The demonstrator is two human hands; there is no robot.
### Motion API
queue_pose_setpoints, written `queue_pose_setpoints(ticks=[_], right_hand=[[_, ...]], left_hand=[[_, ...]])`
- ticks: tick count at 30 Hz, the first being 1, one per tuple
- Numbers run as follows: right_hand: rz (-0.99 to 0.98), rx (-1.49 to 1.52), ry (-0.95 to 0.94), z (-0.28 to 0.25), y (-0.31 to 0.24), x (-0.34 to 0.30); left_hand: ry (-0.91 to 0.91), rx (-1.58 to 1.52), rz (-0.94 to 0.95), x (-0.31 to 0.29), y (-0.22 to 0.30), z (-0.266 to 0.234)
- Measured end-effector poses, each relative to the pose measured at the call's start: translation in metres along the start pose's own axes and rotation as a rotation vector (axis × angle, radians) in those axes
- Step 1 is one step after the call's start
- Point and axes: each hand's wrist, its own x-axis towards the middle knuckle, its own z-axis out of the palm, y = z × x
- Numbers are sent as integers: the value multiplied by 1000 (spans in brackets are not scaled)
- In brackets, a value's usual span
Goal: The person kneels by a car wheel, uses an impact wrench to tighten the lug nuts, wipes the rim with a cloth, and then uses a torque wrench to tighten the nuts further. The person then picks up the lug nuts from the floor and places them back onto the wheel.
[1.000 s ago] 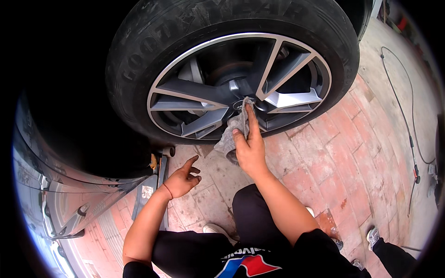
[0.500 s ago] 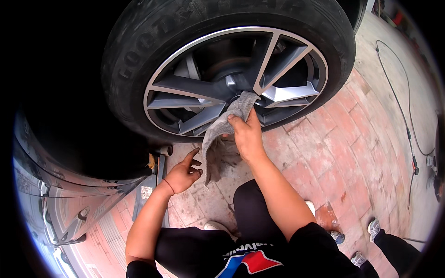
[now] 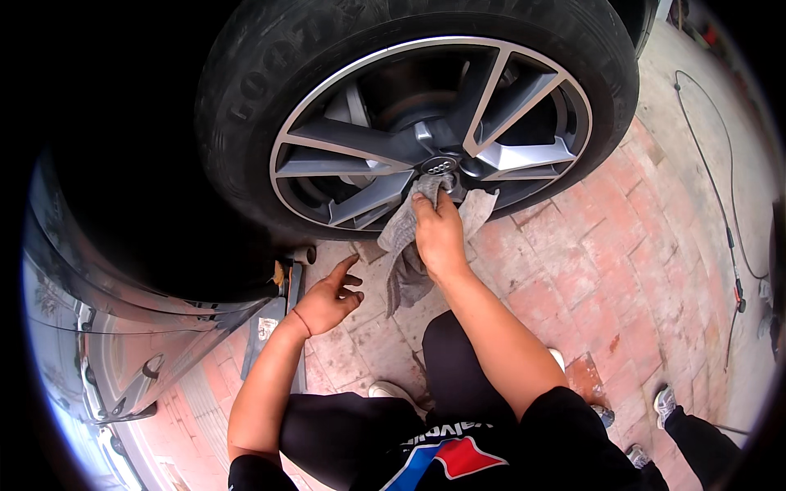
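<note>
My right hand (image 3: 440,233) grips a grey rag (image 3: 401,229) and presses it against the lower middle of a car wheel (image 3: 368,146), just under the round centre cap (image 3: 438,165). The rag's ends hang down on both sides of the hand. The wheel has dark and silver spokes and a black tyre (image 3: 246,139). My left hand (image 3: 327,301) hovers below and left of the rag, holding nothing, with the index finger stretched out and the others loosely bent. What the rag covers on the wheel is hidden.
The dark car body (image 3: 155,344) curves along the left. A grey metal jack or lift arm (image 3: 274,327) lies near my left forearm. Red paving bricks (image 3: 557,270) cover the floor. At right are a black cable (image 3: 720,188) and another person's shoes (image 3: 665,403).
My right hand has shifted the rag slightly down, uncovering the centre cap, and one rag end now spreads to the right. My left hand stays nearly in place.
</note>
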Motion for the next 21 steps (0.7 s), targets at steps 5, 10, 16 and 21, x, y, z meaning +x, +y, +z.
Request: queue_pose_setpoints(ticks=[5,10,16,21], right_hand=[[-282,-1,-25,25,0,11],[-733,-1476,-146,-27,3,27],[-398,-1211,-326,-14,-20,18],[280,605,-428,-13,-3,22]], left_hand=[[5,13,-5,3,-14,-4],[8,-32,-22,-12,-25,-7],[63,5,-60,-19,-36,-14],[4,8,-20,-2,-17,-9]])
